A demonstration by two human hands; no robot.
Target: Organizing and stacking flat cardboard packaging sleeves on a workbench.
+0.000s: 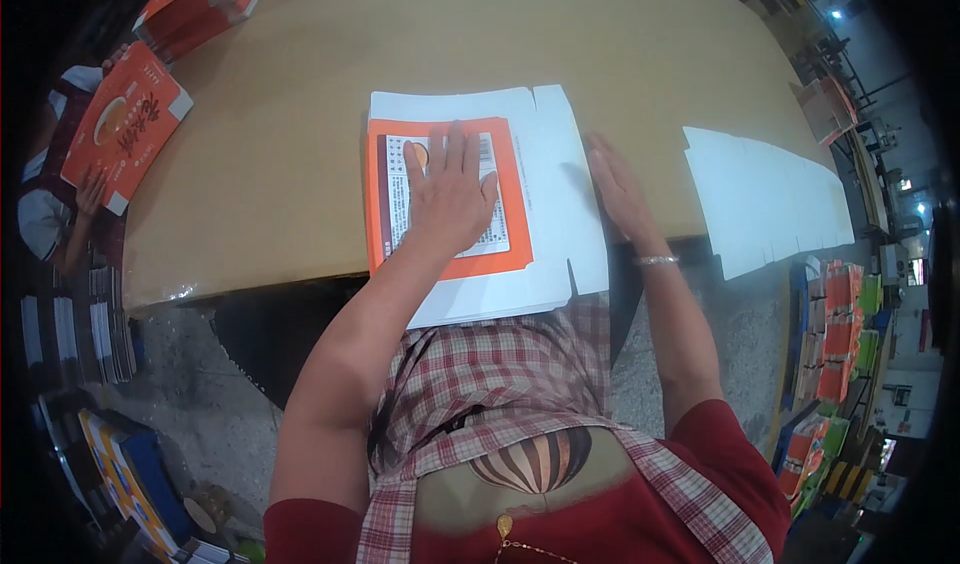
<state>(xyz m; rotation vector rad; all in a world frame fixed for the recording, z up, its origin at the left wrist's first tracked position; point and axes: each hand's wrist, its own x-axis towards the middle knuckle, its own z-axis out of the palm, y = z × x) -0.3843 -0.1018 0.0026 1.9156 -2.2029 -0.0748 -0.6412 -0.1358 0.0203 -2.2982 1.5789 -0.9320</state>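
Observation:
Before me on the table lies a small stack of flat cardboard sheets [548,164], white with an orange printed panel [517,234] bearing a white label. The stack's near edge sticks out past the table edge toward my checked apron. My left hand [450,199] rests flat on the label, fingers spread, pressing on the top sheet. Upright along the stack's right edge is my right hand [620,192], its fingers stretched out and holding nothing. Whether its palm touches the sheet edges I cannot tell.
A loose white sheet [770,204] lies at the right, overhanging the table's edge. At the left, a co-worker holds an orange printed sheet [128,129]. Behind it stands a pile of orange sheets [205,9]. Orange and green stacks [840,314] stand beyond the table at right.

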